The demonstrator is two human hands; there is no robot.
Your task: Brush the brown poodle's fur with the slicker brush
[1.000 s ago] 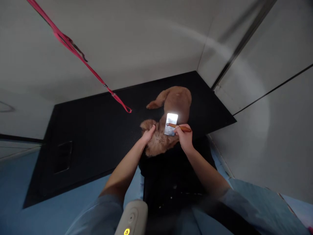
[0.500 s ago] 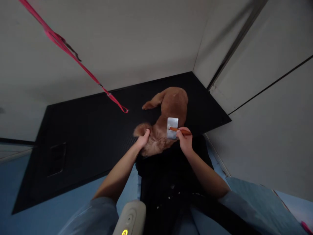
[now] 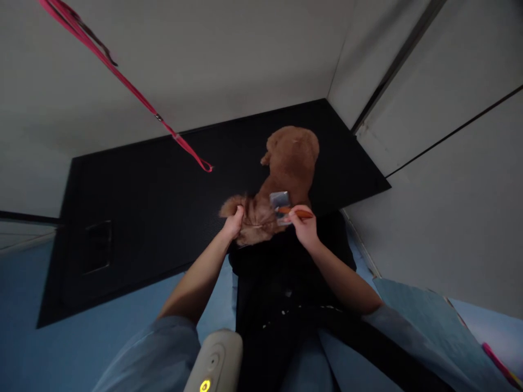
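A brown curly-coated dog [image 3: 292,158] is on the black table, one end of its body near my torso. My left hand [image 3: 234,222] is closed on the dog's fur at the near left, thumb on top, beside a fluffy end that sticks out to the left. I cannot tell which body part that is. My right hand [image 3: 304,226] grips the orange-brown handle of a slicker brush [image 3: 279,200]. The brush's silvery rectangular head is slightly blurred and lies against the dog's coat, to the right of my left hand.
The black ribbed table [image 3: 143,201] is set against pale walls. A pink leash loop [image 3: 200,162] hangs over it from the upper left. Below my left arm is a pale device [image 3: 216,359] with a yellow light. Blue floor [image 3: 122,310] shows beneath the table.
The brush has moved slightly left and up in view and is now blurred. The dog's far leg, stretched out left before, is drawn in to its body. The whole view has shifted slightly.
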